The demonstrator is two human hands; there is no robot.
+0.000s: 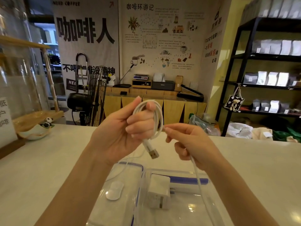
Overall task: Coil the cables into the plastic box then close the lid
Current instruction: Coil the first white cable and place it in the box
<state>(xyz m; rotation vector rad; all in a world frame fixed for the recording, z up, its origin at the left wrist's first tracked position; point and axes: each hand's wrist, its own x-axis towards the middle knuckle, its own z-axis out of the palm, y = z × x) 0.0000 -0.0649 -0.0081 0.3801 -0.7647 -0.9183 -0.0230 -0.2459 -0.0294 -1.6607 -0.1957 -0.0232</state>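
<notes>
Head-camera view looked down over a pale, glossy counter top (48, 160) where both bare hands were raised above a clear plastic box. The left hand (123, 128) was closed into a fist around a thin white charging cable (158, 118), gripping a bundle of loops that stood as an upright oval, its long axis running roughly vertical with a slight lean. The loops rose above the curled fingers and passed down the right side of the fist. From the bottom of the fist the cable's white plug with a metal USB end (152, 151) stuck out, pointing downward and a little to the right, toward the box.

The right hand (187, 144) sat just beside the coil, its thumb and forefinger pinched narrowly on the loose run of the same cable where it left the loops; the other fingers were curled in. From under that hand the free cable hung down and slightly rightward, crossing the box and leaving the bottom of the view.

Below the hands, the clear plastic box with blue-trimmed rim (140, 185) lay open on the counter. A white cube-shaped power adapter (158, 193) rested inside it, prongs toward the viewer. Left of it, a small white oval object (114, 190) lay on a clear panel whose identity as lid or box I could not tell.
</notes>
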